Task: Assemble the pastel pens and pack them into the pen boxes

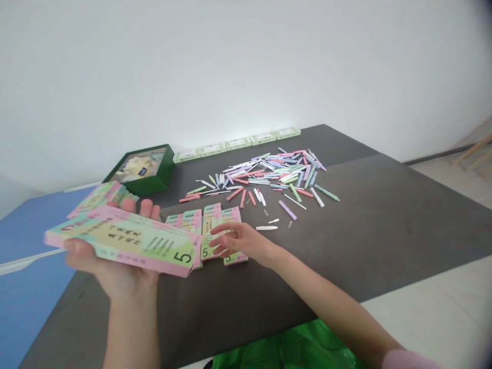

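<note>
Pink-green carton across left grip, right grip over more cartons

You see a loose heap of slim pastel pink, lilac and white sticks on the dark grey table. Farther left stands an open dark green box, a row of pale green packets lines the far edge, a blue board lies left, and a bright green plastic bag shows near.

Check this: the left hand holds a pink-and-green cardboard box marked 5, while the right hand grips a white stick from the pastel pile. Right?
No: the right hand grips nothing; it is open over a row of pink-and-green cardboard boxes, as the head view shows.
</note>
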{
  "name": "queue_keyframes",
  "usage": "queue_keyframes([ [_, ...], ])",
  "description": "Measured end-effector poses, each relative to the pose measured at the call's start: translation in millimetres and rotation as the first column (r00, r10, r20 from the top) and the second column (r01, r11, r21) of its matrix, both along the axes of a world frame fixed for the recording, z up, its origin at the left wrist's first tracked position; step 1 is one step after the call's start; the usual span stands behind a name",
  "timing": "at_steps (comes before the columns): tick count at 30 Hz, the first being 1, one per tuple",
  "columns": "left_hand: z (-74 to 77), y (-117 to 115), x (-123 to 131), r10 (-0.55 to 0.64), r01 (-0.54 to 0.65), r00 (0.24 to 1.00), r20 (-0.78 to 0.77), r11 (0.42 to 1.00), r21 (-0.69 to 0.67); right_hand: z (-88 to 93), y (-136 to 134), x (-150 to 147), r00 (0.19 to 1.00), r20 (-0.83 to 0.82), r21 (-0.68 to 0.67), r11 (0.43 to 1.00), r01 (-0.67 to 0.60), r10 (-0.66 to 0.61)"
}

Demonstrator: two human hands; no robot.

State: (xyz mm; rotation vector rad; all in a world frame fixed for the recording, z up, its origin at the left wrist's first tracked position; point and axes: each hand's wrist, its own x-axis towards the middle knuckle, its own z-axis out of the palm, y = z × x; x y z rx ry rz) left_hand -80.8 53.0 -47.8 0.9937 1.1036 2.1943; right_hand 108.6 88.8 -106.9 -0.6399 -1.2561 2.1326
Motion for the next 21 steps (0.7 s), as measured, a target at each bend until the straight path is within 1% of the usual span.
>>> queue_keyframes([
  [2,2.6,-3.1,4.1,0.022,-0.022,1.000,0.006,1.000,0.010,3.2,-6.9,-7.5,0.993,-0.114,-0.141,0.990,-0.031,0.015],
  [4,3.6,-6.5,10.3,0.031,-0.032,0.999,0.011,0.999,0.035,6.8,-13.1,-14.9,0.979,-0.200,-0.212,0.975,-0.071,0.028],
  [8,4.4,-13.8,18.1,0.009,-0.010,1.000,0.017,0.997,0.073,8.3,-25.2,-25.2,0.952,-0.294,-0.265,0.950,-0.166,0.084],
  [11,8.2,-18.4,17.9,0.042,-0.047,0.996,0.079,0.997,0.055,10.5,-33.1,-27.6,0.926,-0.351,-0.248,0.941,-0.232,0.137],
  [13,11.6,-20.1,17.3,0.027,-0.031,0.993,0.113,0.999,0.031,16.1,-36.2,-28.5,0.918,-0.377,-0.237,0.946,-0.221,0.120],
  [16,13.8,-20.2,17.4,-0.021,0.020,0.990,0.141,1.000,0.011,28.3,-39.0,-31.3,0.920,-0.391,-0.265,0.952,-0.154,0.040],
  [18,12.1,-19.0,17.5,-0.003,-0.001,0.988,0.157,1.000,0.025,35.5,-41.4,-33.5,0.926,-0.378,-0.300,0.946,-0.122,-0.001],
  [21,6.5,-16.5,16.3,-0.017,0.009,0.987,0.161,0.999,0.050,41.6,-46.1,-35.5,0.937,-0.345,-0.357,0.932,-0.069,-0.063],
])
